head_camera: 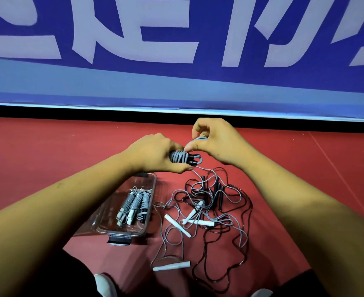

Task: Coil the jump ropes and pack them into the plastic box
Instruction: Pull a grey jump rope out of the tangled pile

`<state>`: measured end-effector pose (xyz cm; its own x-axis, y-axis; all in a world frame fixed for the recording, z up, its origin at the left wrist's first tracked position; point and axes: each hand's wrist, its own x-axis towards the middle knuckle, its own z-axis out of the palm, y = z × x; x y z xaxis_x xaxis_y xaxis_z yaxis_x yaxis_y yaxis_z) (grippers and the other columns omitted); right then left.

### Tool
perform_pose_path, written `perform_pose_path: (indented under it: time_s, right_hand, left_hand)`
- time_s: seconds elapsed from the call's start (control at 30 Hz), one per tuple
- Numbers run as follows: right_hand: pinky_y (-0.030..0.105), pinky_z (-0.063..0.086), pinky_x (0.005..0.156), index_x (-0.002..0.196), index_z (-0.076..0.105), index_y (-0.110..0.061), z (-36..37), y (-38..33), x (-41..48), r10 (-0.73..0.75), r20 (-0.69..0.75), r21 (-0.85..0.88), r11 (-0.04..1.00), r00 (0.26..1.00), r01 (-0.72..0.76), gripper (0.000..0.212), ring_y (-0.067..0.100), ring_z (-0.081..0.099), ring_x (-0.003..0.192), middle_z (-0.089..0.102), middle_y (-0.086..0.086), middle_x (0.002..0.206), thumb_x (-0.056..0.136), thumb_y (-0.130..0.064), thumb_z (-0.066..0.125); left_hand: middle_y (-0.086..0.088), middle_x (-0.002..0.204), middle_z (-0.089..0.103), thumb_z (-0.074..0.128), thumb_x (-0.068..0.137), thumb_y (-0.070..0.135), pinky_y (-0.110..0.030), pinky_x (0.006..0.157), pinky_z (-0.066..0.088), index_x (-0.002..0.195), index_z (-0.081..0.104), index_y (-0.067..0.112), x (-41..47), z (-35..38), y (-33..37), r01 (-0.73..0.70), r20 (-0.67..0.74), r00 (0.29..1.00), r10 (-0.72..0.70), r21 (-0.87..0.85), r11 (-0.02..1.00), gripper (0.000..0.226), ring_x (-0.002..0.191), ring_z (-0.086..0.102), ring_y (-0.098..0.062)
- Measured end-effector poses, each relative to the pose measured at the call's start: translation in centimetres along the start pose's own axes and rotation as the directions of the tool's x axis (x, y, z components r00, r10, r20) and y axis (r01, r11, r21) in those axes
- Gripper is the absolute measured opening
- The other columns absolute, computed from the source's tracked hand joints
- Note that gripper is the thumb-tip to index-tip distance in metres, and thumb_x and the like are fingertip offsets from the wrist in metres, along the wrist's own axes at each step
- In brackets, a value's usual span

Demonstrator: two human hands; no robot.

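box (149, 211) partly behind forearm (76, 189), lettering (134, 28) cropped

A red floor (48, 151) is stretching across the lower part of the view, its middle catching a paler sheen of light. A thin seam (326, 157) is running diagonally over it at the right. Behind, a deep blue wall panel (219, 28) is rising, bearing huge pale letters (138, 33) cut off by the frame. A lighter blue band (176, 82), possibly padding, is lying beneath them, and a black strip (69, 111) is edging the base.

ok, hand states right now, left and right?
Left hand: grips the half-coiled rope bundle.
Right hand: pinches the bundle's loose grey cord.
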<state>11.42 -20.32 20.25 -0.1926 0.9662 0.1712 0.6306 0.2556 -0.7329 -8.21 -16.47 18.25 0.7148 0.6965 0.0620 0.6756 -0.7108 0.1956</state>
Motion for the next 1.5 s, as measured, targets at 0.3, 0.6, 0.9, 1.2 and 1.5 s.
perform_pose_path:
  time_s: [0.3,0.6,0.9,1.2,1.5]
  right_hand:
    - [0.024,0.043,0.056,0.086,0.071,-0.01,0.7,2.7,-0.3,0.031,0.107,0.124,0.991,0.994,-0.044,0.02,0.01,0.048,0.053,0.056,0.009,0.061,0.097,-0.012,0.054]
    - [0.026,0.036,0.055,0.083,0.057,-0.016,2.2,2.4,0.1,0.102,0.009,0.046,0.994,0.995,-0.103,0.024,0.009,0.044,0.056,0.051,-0.004,0.064,0.102,-0.021,0.044]
    - [0.035,0.044,0.071,0.093,0.064,-0.013,2.5,1.7,0.1,-0.018,0.113,-0.498,0.864,0.993,0.072,0.016,0.033,0.057,0.086,0.06,0.009,0.087,0.098,-0.021,0.052]
    - [0.039,0.047,0.085,0.098,0.065,-0.008,3.4,0.7,-0.7,-0.096,0.366,-0.497,0.821,0.926,0.282,0.026,0.03,0.058,0.095,0.055,0.004,0.117,0.099,-0.023,0.044]
    - [0.043,0.055,0.077,0.063,0.057,-0.006,1.7,1.1,-0.2,0.177,0.16,0.27,0.938,0.971,-0.216,0.032,0.031,0.066,0.066,0.063,0.015,0.067,0.095,-0.006,0.052]
  left_hand:
    - [-0.002,0.064,0.061,0.069,0.077,0.061,-0.029,0.054,0.044,0.103,0.063,0.027,-0.3,-0.5,-0.5,-0.033,-0.056,0.998,0.006,-0.486,0.873,0.043,0.053,0.052,-0.016]
    - [-0.015,0.068,0.055,0.065,0.094,0.021,-0.026,0.049,0.043,0.122,0.063,0.023,0.0,-0.8,0.2,0.054,-0.053,0.978,-0.201,-0.87,0.491,0.028,0.054,0.052,-0.024]
    - [-0.013,0.07,0.061,0.073,0.088,0.032,-0.027,0.045,0.043,0.115,0.059,0.025,0.6,0.2,-2.2,0.308,0.096,0.929,-0.357,-0.737,0.602,0.031,0.049,0.054,-0.024]
    - [0.007,0.068,0.06,0.068,0.084,0.055,-0.028,0.058,0.04,0.099,0.063,0.026,0.1,0.8,-2.1,0.206,0.197,0.959,-0.203,0.005,0.979,0.033,0.073,0.067,-0.023]
    - [0.005,0.1,0.064,0.045,0.081,0.062,-0.031,0.058,0.041,0.119,0.057,0.032,-0.3,0.7,-1.5,-0.116,-0.16,0.971,0.178,0.335,0.935,0.05,0.095,0.063,-0.025]
